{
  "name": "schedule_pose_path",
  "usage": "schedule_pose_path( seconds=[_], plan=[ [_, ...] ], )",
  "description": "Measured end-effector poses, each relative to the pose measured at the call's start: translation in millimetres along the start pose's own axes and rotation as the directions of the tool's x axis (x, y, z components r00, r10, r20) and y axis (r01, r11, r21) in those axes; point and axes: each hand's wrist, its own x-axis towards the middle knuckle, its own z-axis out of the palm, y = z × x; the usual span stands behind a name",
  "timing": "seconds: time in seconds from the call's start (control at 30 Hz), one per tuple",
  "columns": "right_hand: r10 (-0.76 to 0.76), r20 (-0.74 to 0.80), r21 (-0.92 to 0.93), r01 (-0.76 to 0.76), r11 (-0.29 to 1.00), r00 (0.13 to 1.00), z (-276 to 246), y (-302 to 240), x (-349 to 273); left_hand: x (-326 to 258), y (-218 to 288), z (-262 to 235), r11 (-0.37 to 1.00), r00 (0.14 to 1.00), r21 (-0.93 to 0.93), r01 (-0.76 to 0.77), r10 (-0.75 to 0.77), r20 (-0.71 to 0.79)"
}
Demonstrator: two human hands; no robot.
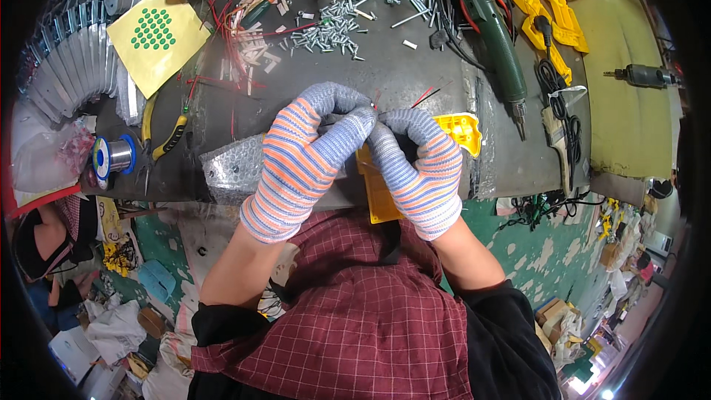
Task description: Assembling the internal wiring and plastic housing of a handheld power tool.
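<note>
- The left hand (pixel 307 155), in a striped knit glove of orange, white and blue, is curled tight, its fingertips pinched together with those of the right hand on something small at the point where the two hands meet.
- The right hand (pixel 418 167), in a matching glove, is curled the same way, thumb and forefinger closed at that meeting point.
- Thin red wires (pixel 424 96) run out from between the fingertips, up and to the right; what exactly is pinched is too small to tell.
- A yellow plastic part (pixel 463 130) lies under and just behind the right hand, showing past its knuckles and below both wrists.
- A sheet of bubble wrap (pixel 229 167) lies on the dark workbench (pixel 415 67), just left of the left hand.
- Yellow-handled pliers (pixel 167 137) lie farther left, with a solder spool (pixel 111 155) beyond them.
- A heap of screws (pixel 329 30) and cut red wire scraps (pixel 229 44) lie beyond the hands, well apart from them.
- A green electric screwdriver (pixel 496 37) lies beyond and to the right of the right hand, its tip pointing toward the near edge.
- A yellow sheet with green dots (pixel 157 37) lies far left beyond the left hand.
</note>
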Motion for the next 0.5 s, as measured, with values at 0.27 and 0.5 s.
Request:
schedule_pose_path(
  seconds=[0.27, 0.5],
  plan=[
    [-0.075, 0.053, -0.044, 0.077, 0.996, 0.996, -13.1, -1.2, 3.4, 2.6, 2.3, -1.2, 0.984, 0.999, 0.169, -0.048, 0.045, 0.021],
    [-0.661, 0.497, -0.573, 0.785, 0.237, 0.562, -59.3, -14.6, 40.4, 11.3, 25.1, -14.9, 0.939, 0.933, 0.344, 0.017, -0.138, 0.332]
  ],
)
